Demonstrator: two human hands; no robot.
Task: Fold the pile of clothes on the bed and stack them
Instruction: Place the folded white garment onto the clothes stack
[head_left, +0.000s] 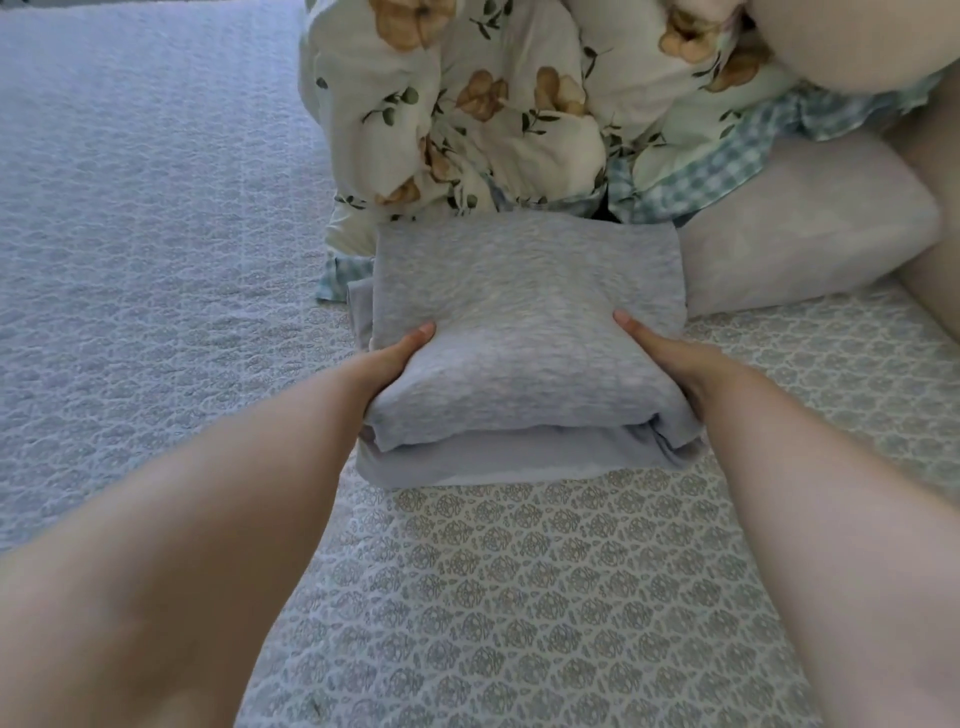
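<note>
Both hands are on the folded grey garment (524, 332) in the middle of the bed. The left hand (387, 364) grips its left edge, thumb lying on top and the fingers tucked out of sight beneath the cloth. The right hand (670, 364) grips the right edge the same way, thumb on top, fingers hidden under the fold. The garment is a thick, heathered grey bundle, doubled over with its layered edges showing at the near side, resting on the patterned bedspread (519, 597). Just behind it, touching its far edge, sits a bunched floral quilt (467, 104) with a blue gingham lining (701, 182) peeking out. To the right, right beside the grey bundle, lies a pale pillow (805, 223). No baskets or boxes anywhere in view.
</note>
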